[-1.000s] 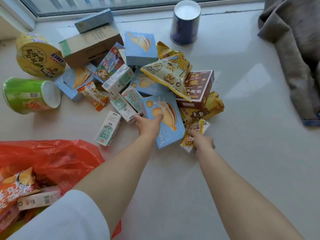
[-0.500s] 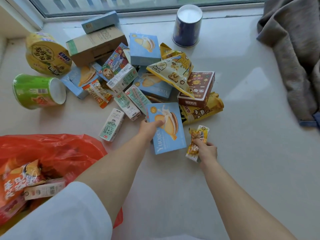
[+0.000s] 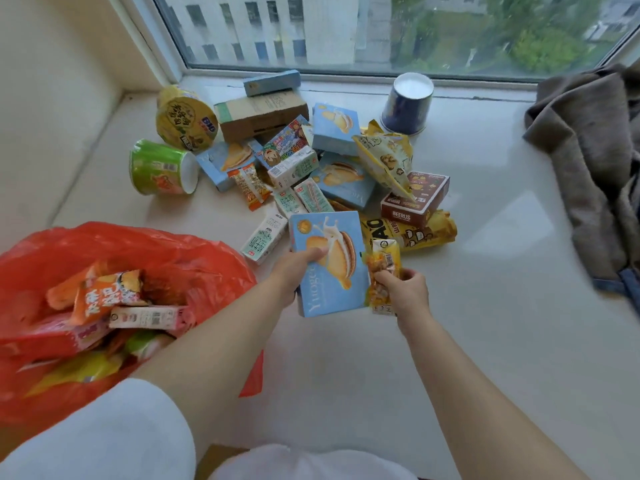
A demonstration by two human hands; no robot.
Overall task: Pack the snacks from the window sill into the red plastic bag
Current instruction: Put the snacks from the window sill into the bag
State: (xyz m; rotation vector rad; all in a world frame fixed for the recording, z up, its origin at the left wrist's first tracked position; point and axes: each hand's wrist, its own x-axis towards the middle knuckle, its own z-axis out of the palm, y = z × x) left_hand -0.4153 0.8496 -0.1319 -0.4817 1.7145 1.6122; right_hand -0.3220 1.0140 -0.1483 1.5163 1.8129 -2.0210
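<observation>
My left hand grips a light blue snack box by its left edge and holds it lifted off the sill. My right hand is closed on a small yellow snack packet, right beside the box. The red plastic bag lies open at the lower left, with several orange and pink packets inside. A pile of snacks covers the window sill beyond my hands: blue boxes, small milk cartons, yellow bags and a brown box.
Two instant noodle cups, one yellow and one green, lie on their sides at the far left. An upturned blue paper cup stands near the window. A grey-brown garment is heaped at the right.
Both hands have drawn back from the pile toward me, lifting the blue box and the yellow packet off the sill. The camera has tilted up and shows the window.
</observation>
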